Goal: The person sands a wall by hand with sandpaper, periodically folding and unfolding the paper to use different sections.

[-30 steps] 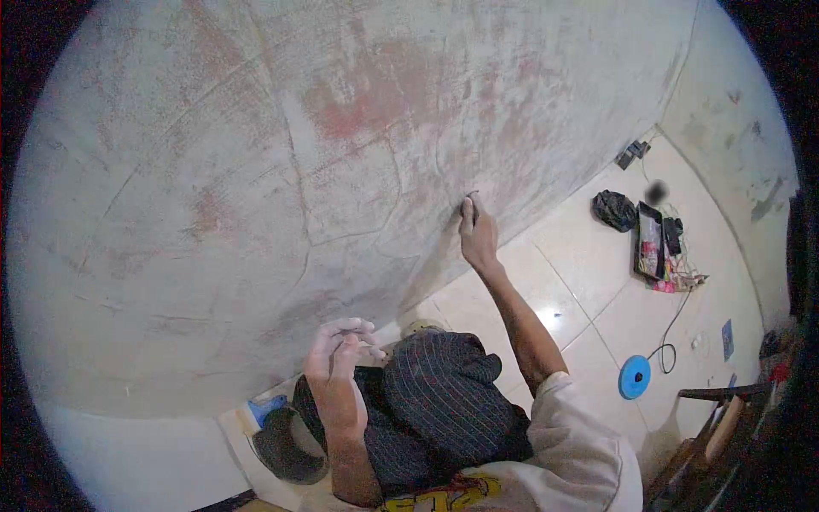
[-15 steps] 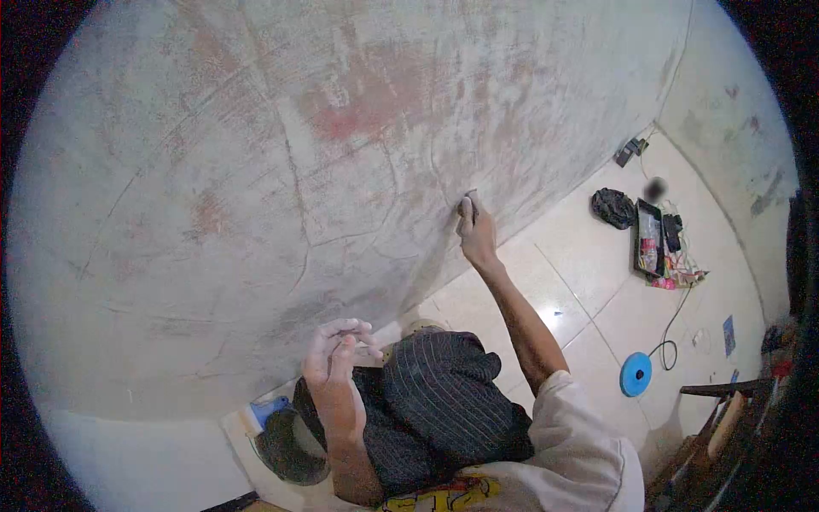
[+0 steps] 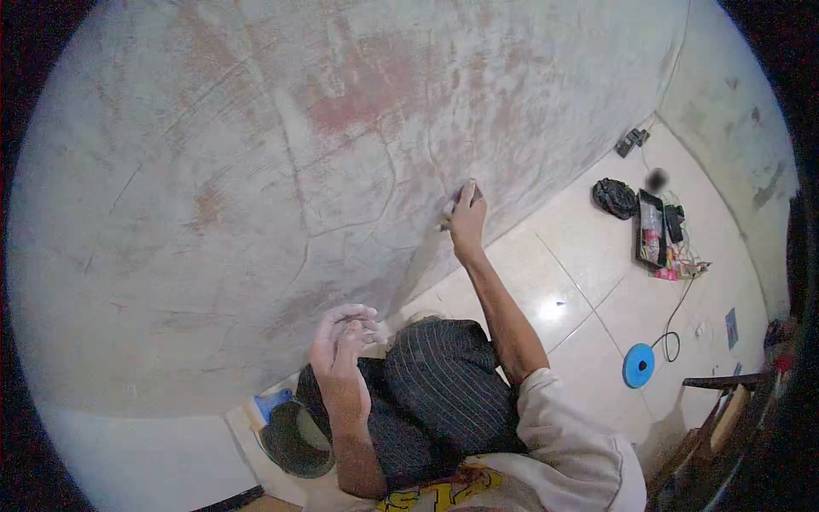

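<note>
My right hand (image 3: 467,220) reaches forward with the arm stretched out and presses a small pale piece (image 3: 450,208) flat against the rough, reddish-stained plaster wall (image 3: 256,171). Its fingers are closed over the piece, and what the piece is made of cannot be told. My left hand (image 3: 341,341) hovers close to my body above my dark striped trousers (image 3: 435,384). It is dusty, with fingers loosely curled and nothing in it. It is close to the wall but not touching it.
A black bucket (image 3: 294,437) and a blue item (image 3: 275,401) stand at the wall's foot by my leg. On the tiled floor (image 3: 589,256) lie a blue disc (image 3: 637,365) with a cable, a black bag (image 3: 616,198), a tray of small items (image 3: 659,239) and a power strip (image 3: 631,141). Wooden furniture (image 3: 725,410) is at the right.
My right hand has slid slightly up and left along the wall with the piece under it. My left hand has stayed nearly in place.
</note>
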